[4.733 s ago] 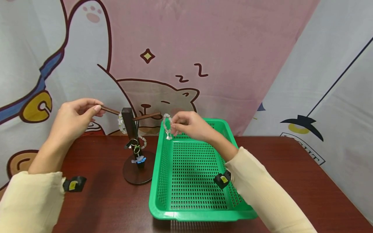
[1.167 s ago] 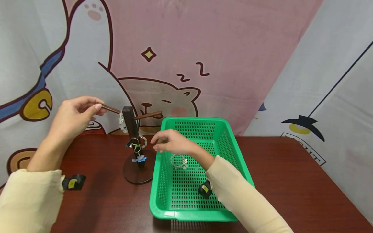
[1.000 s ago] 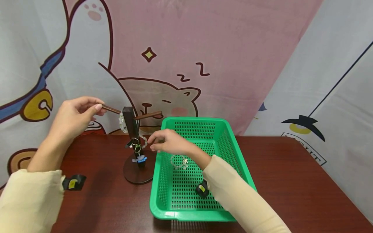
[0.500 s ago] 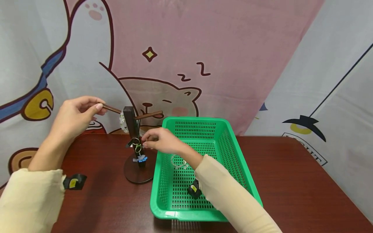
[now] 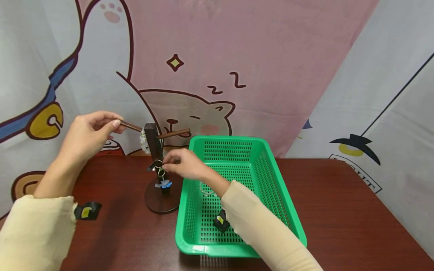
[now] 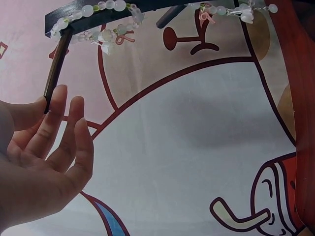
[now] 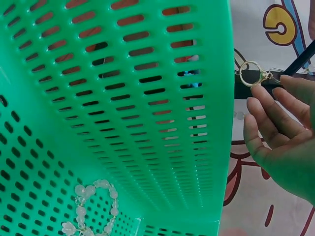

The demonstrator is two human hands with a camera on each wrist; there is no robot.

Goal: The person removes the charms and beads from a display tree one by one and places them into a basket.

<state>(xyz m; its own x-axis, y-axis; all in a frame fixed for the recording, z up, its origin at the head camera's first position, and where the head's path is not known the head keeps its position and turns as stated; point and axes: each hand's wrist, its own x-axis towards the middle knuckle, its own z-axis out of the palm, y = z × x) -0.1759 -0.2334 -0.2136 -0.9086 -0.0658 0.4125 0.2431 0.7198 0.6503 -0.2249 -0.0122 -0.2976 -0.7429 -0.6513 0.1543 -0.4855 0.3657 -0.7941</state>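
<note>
My left hand (image 5: pixel 86 133) pinches the end of a thin wooden arm of the jewelry stand (image 5: pixel 154 146) between thumb and index finger. A beaded bracelet (image 5: pixel 144 141) hangs on that arm beside the dark post. My right hand (image 5: pixel 184 162) is at the lower right of the post, covering what hangs behind it. In the right wrist view its thumb and index fingertips are apart, close to a gold key ring (image 7: pixel 250 73). A keychain with a blue charm (image 5: pixel 165 183) dangles low on the post. Another beaded bracelet (image 7: pixel 109 204) lies inside the green basket (image 5: pixel 237 251).
The basket stands right of the round stand base (image 5: pixel 162 197), under my right forearm. Both are on a dark red-brown table (image 5: pixel 339 210). A cartoon-printed cloth (image 5: pixel 271 67) hangs behind. Another arm of the stand (image 5: pixel 174 133) points right at the top.
My right hand held a beaded bracelet earlier; that bracelet now lies in the basket. The right hand has since moved left to the post. My left hand keeps its grip on the stand's arm.
</note>
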